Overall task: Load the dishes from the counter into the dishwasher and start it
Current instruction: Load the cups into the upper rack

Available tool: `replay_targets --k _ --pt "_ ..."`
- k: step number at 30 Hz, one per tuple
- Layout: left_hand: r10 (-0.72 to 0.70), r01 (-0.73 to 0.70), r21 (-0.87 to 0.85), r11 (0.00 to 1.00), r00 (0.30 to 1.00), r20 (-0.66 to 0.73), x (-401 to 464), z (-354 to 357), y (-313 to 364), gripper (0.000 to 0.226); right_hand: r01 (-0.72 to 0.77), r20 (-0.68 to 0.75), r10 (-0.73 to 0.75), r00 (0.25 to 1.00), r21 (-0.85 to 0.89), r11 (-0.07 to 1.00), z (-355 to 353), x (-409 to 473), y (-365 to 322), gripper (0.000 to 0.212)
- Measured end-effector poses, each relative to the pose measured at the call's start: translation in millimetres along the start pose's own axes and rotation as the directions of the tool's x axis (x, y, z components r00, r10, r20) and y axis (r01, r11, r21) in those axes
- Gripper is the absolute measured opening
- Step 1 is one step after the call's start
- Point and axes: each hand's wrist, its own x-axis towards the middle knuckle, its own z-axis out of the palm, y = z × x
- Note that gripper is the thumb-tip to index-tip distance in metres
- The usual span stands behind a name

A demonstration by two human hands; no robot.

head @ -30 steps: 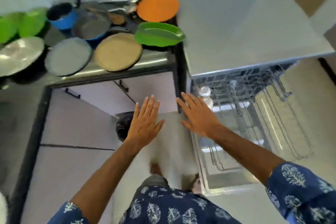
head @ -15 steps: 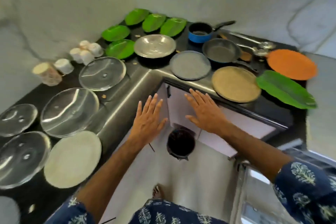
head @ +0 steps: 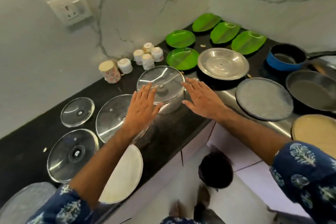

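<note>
A: What is the biggest thing in front of you?

B: Your black table (head: 32,132). It bends round a corner and it is full of dishes.

A: Where are the dishes?

B: Four glass lids sit on the left side. The steel plate (head: 223,63) and green plates (head: 180,38) sit near the back corner. Little cups (head: 148,56) stand by the wall.

A: And your hands?

B: Your left hand (head: 143,109) and right hand (head: 202,99) are flat with a wide grip, holding nothing. The glass lid (head: 161,85) lies between them.
</note>
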Motion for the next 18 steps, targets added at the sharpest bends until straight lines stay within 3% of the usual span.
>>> replay_targets --k 4,7,18 --pt "-0.099 0.099 0.004 0.995 0.994 0.035 30 -7 -23 0.066 0.060 0.053 -0.066 0.996 0.100 0.993 -2 58 14 0.068" --pt "-0.117 0.116 0.013 0.993 0.991 0.065 60 -5 -37 0.064 0.093 0.045 -0.100 0.994 0.144 0.985 -4 93 26 0.054" --pt "-0.167 0.172 -0.095 0.980 0.984 0.061 203 33 -93 0.053 0.008 0.032 -0.010 0.999 0.069 0.998 38 251 70 0.050"
